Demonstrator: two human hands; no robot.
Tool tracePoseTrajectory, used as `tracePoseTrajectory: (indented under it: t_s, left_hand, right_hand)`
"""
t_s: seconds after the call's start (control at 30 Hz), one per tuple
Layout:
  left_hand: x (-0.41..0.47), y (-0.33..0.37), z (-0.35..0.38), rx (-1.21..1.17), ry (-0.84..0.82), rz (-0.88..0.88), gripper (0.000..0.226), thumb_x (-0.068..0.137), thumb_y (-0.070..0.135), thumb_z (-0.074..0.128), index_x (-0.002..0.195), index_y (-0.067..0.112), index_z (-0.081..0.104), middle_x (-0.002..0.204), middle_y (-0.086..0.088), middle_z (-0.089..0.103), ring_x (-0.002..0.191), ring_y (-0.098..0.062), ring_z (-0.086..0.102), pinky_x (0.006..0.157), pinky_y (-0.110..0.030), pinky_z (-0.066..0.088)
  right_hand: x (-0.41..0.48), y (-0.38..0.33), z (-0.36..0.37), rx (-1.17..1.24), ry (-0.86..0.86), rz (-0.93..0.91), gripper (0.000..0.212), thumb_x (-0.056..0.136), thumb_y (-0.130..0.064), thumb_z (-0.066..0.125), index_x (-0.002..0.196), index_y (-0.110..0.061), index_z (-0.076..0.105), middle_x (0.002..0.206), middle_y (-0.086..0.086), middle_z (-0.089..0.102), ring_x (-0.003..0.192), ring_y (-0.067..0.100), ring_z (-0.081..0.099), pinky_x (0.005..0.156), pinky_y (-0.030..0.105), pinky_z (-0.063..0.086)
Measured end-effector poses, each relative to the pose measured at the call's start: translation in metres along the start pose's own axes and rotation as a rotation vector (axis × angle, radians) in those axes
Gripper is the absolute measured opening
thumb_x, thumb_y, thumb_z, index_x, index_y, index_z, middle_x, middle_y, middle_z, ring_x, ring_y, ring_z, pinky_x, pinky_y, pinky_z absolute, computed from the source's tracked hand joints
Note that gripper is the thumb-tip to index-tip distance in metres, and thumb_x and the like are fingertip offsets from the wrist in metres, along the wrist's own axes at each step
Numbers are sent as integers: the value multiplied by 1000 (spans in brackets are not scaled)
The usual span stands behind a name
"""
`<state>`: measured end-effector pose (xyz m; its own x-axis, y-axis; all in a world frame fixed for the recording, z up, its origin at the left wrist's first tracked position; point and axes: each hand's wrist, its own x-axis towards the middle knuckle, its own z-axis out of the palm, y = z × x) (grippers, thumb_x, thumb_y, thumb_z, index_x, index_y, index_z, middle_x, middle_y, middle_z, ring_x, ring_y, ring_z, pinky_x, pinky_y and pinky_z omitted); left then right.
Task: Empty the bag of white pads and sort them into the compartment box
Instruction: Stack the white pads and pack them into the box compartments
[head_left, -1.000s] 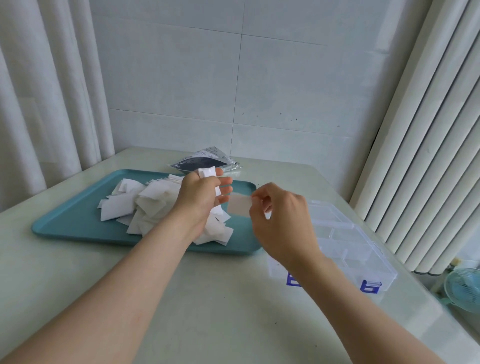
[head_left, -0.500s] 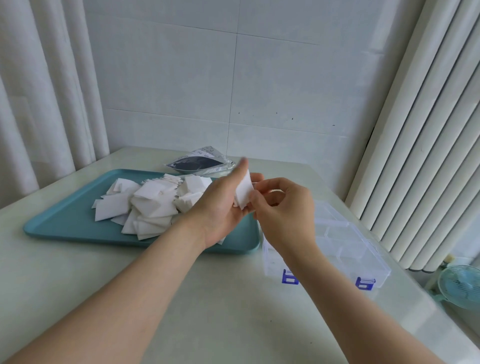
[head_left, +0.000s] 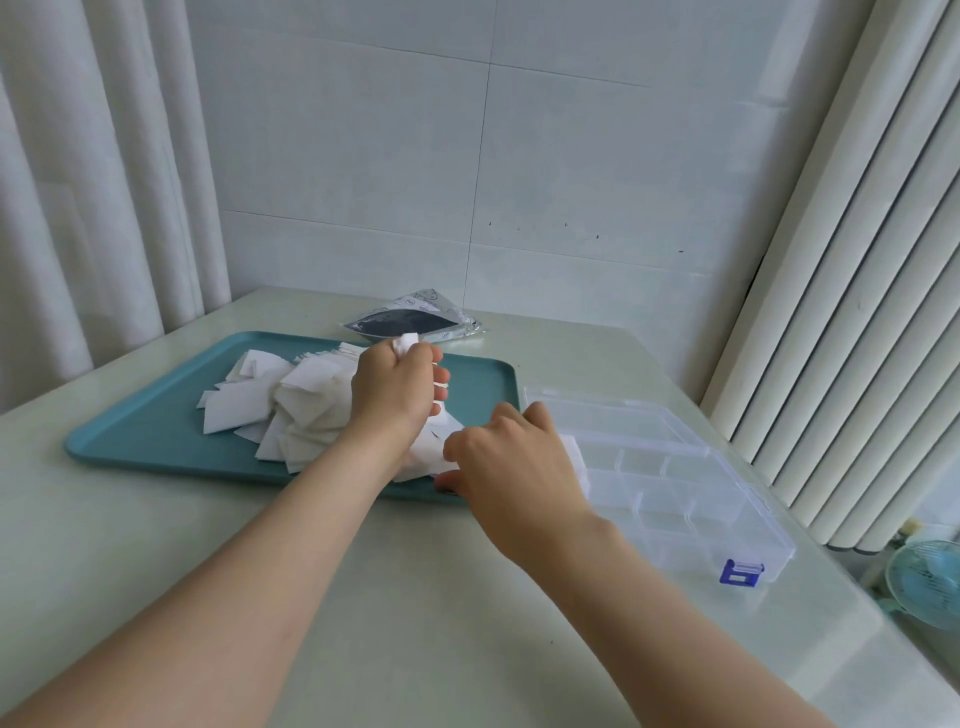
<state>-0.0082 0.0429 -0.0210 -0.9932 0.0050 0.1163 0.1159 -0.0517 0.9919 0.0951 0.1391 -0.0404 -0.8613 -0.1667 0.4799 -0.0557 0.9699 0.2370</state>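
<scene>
1. A teal tray (head_left: 156, 447) is sitting on the left of the pale surface (head_left: 415, 597), carrying a loose pile of white pads (head_left: 291, 400).
2. The emptied bag (head_left: 410, 322) is lying flat just behind the tray's far edge.
3. The left hand (head_left: 395, 395) is hovering over the pile, its fingers (head_left: 440, 375) curling tightly around a bundle of pads (head_left: 405, 343) that is poking out above the fist.
4. The right hand (head_left: 514, 467) is reaching down at the tray's right end, over the box's near-left corner. Its fingers are bending downward, and a single pad (head_left: 575, 460) is showing beside them; whether they are gripping it cannot be told.
5. The clear compartment box (head_left: 675, 478) is lying open just right of the tray, its blue latch (head_left: 742, 571) facing the person.
</scene>
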Motion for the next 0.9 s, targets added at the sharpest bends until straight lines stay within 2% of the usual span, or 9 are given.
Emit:
tracePoseTrajectory:
  t_s: [0.1, 0.17, 0.27, 0.37, 0.47, 0.53, 0.67, 0.77, 0.9]
  left_hand:
    - [2, -4, 1, 35, -21, -9, 19, 92, 19, 55, 90, 11, 71, 79, -6, 76, 63, -19, 66, 65, -34, 57]
    - [2, -6, 2, 51, -35, -10, 19, 92, 19, 54, 90, 12, 72, 82, -7, 77, 64, -19, 67, 67, -35, 57]
    - [1, -6, 2, 54, -54, -13, 21, 92, 19, 52, 92, 12, 71, 81, -6, 77, 65, -19, 66, 69, -35, 56]
    - [-2, -6, 4, 53, -69, -8, 21, 93, 19, 50, 91, 12, 70, 77, -3, 74, 66, -19, 65, 69, -35, 55]
    - [-2, -6, 2, 38, -66, -6, 21, 94, 21, 51, 90, 12, 70, 83, -6, 76, 68, -20, 67, 70, -34, 54]
    - [0, -6, 1, 21, -47, -4, 22, 93, 23, 53, 87, 14, 72, 86, -7, 78, 76, -22, 71, 74, -34, 56]
    - [1, -6, 0, 14, -52, 7, 24, 90, 25, 54, 85, 14, 75, 81, -1, 78, 87, -23, 73, 88, -40, 57]
    - [-2, -3, 2, -10, -89, 28, 25, 93, 20, 53, 91, 9, 75, 84, -3, 75, 73, -18, 66, 79, -37, 56]
    - [-10, 5, 5, -58, -197, 54, 30, 99, 13, 43, 101, 4, 72, 85, -7, 70, 69, -19, 61, 67, -34, 51]
  right_hand:
    - [4, 0, 4, 7, -66, -8, 18, 100, -38, 62, 89, -24, 64, 68, -2, 48, 81, 26, 40, 72, 36, 18]
    - [6, 1, 1, -5, -105, 14, 7, 96, -19, 61, 91, -24, 64, 71, -2, 48, 82, 26, 40, 72, 36, 18]
    - [5, 3, -1, -27, -156, 23, 24, 85, -2, 57, 93, -24, 64, 70, -1, 46, 84, 26, 41, 74, 35, 19]
    - [4, 3, 1, -36, -128, -2, 17, 83, -7, 61, 85, -24, 64, 64, -2, 44, 81, 25, 41, 72, 36, 19]
    - [2, 2, -2, -18, -45, 62, 35, 67, -14, 70, 58, -22, 38, 49, -4, 24, 64, 25, 34, 65, 35, 19]
    - [2, 7, -3, -4, 44, 127, 32, 69, -21, 65, 60, -21, 34, 49, -4, 32, 63, 25, 36, 64, 36, 21]
    - [2, 21, -8, 56, 140, 296, 12, 82, -25, 48, 73, -18, 48, 61, -2, 54, 74, 29, 47, 73, 43, 36]
    - [0, 30, -16, 254, 136, 458, 16, 93, -29, 43, 85, -18, 52, 70, -3, 58, 83, 26, 48, 84, 42, 36]
    - [0, 33, -18, 540, 255, 576, 11, 96, -24, 48, 89, -17, 53, 74, -4, 61, 79, 27, 56, 82, 45, 45]
